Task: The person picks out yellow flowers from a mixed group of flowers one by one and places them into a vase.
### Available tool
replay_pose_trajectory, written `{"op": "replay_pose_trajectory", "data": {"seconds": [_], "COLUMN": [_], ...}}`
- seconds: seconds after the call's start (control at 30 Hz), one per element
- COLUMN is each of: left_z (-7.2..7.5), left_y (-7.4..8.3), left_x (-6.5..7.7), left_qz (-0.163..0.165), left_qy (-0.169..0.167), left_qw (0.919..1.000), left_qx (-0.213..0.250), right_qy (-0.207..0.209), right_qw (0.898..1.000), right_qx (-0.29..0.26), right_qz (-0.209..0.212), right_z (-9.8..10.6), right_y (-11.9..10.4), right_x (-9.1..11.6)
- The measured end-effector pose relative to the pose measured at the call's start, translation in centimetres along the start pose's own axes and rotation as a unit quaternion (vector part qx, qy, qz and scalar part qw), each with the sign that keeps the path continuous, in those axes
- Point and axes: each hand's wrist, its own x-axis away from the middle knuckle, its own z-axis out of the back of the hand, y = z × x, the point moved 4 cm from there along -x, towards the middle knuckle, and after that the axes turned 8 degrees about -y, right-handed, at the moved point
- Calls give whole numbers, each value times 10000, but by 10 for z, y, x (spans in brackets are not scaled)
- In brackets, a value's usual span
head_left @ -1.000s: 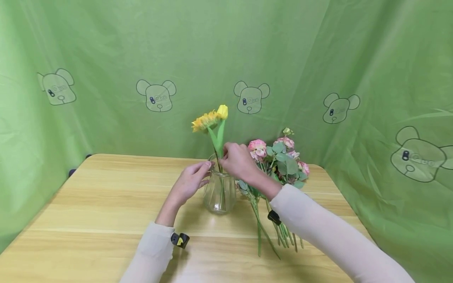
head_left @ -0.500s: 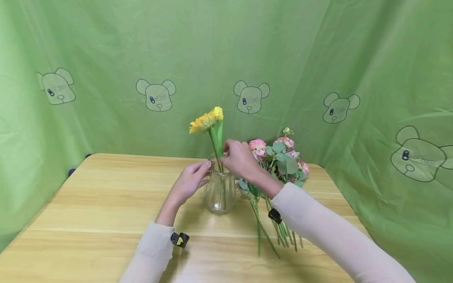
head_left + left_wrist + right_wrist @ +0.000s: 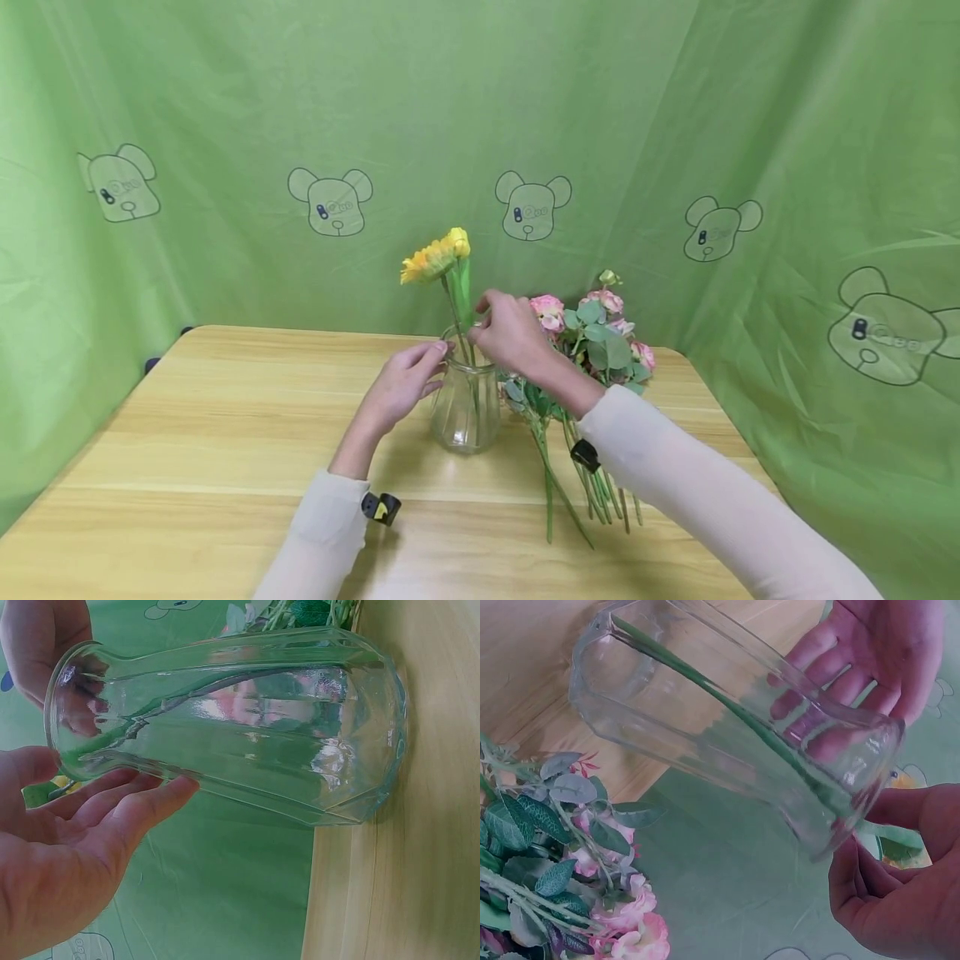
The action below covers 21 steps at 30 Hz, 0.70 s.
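One frilled yellow flower (image 3: pixel 427 263) and one green-leaved yellow tulip (image 3: pixel 458 242) in an upright, clear faceted glass vase (image 3: pixel 454 412) on the pale wooden table (image 3: pixel 225 417). Apparently pinching the tulip with the right hand (image 3: pixel 517 337), touching the rim with the relaxed left hand (image 3: pixel 400 382). Could topple from a leaf-snagged tug.

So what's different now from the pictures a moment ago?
The yellow tulip has moved left and dipped slightly; the orange flower shifted slightly left too. The right hand rose slightly; whether it holds anything is unclear. The left hand, glass vase and pink flowers stayed put.
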Motion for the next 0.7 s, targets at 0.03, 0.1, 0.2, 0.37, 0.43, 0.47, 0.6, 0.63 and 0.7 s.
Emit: {"op": "replay_pose_trajectory", "data": {"seconds": [0.03, 0.1, 0.2, 0.37, 0.43, 0.47, 0.6, 0.63, 0.7], "left_z": [0, 0, -1, -1, -1, -2, -2, -2, -2], "left_y": [0, 0, 1, 2, 2, 2, 2, 3, 5], "left_x": [0, 0, 1, 3, 4, 3, 3, 2, 3], "left_qz": [9, 22, 22, -18, -24, -30, -14, -2, 22], "left_qy": [0, 5, 44, 67, 55, 41, -9, -21, -37], "left_qw": [10000, 10000, 10000, 9999, 9999, 10000, 10000, 10000, 9999], "left_qx": [0, -7, -30, -97, -96, -83, -57, -71, -111], "right_qy": [37, 145, 335, 627, 718, 760, 866, 891, 880], "right_qw": [10000, 9999, 9994, 9978, 9969, 9965, 9946, 9938, 9931], "right_qx": [-6, -21, -76, -87, -17, 45, 384, 517, 701], "right_qz": [8, 13, -21, -202, -310, -345, -425, -408, -342], "right_z": [2, 8, 18, 31, 34, 35, 35, 35, 33], "right_y": [1, 4, 12, 37, 50, 56, 80, 85, 95], "right_x": [0, 0, 0, -1, 0, 1, 5, 7, 10]}}
